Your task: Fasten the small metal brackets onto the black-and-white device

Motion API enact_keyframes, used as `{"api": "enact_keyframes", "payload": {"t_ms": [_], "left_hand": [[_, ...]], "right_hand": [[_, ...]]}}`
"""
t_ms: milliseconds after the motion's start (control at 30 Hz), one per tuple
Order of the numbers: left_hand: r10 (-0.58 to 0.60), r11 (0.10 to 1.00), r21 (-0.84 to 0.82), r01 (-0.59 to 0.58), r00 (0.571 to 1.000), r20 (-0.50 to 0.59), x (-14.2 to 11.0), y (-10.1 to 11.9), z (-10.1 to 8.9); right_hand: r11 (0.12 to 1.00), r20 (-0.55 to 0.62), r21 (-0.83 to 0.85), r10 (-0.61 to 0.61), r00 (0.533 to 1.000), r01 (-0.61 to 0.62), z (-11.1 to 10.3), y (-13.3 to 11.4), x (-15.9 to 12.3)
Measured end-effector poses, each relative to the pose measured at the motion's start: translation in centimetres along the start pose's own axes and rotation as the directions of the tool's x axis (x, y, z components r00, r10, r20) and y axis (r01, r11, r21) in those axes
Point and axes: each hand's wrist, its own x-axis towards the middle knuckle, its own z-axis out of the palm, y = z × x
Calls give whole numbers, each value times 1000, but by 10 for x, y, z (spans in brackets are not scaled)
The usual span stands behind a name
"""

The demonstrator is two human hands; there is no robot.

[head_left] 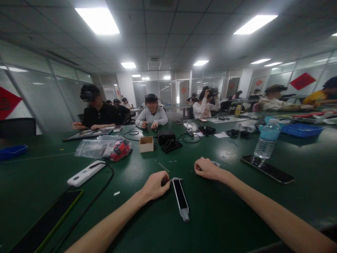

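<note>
On the green table lies a slim device (180, 196) with a black panel, a pale frame and a grey end toward me. My left hand (156, 185) rests just left of its far end, thumb and fingers curled together. What sits between those fingertips, if anything, is too small to make out. Farther forward and to the right, my right hand (206, 169) rests on the table with its fingers curled in, and their tips are hidden. Beside it are a small pale piece (216, 163) and a tiny ring-shaped bit (191, 171).
To the left are a white power strip (86, 173), a green-edged phone (47, 225) and a bag of red parts (105, 147). Ahead stand a small box (146, 144) and a black device (166, 137). A water bottle (266, 140) and phone (267, 169) are right. People sit across.
</note>
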Motion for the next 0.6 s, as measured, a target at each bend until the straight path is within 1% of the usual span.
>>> {"api": "enact_keyframes", "payload": {"t_ms": [67,167,267,433,600], "left_hand": [[3,1000,-5,-3,1000,5,0,0,-1],[14,1000,-4,-14,1000,2,-1,0,-2],[29,999,-14,-29,1000,-2,-1,0,-2],[33,999,-5,-33,999,-19,-2,0,-1],[31,999,8,-31,1000,-1,-2,0,-2]], "right_hand": [[1000,2,10,-12,1000,12,0,0,0],[999,-24,10,-30,999,30,0,1,-1],[999,-49,-10,-47,998,47,0,3,-1],[996,-56,-41,-82,995,80,0,5,-1],[995,-57,-72,-79,995,75,-1,3,0]]}}
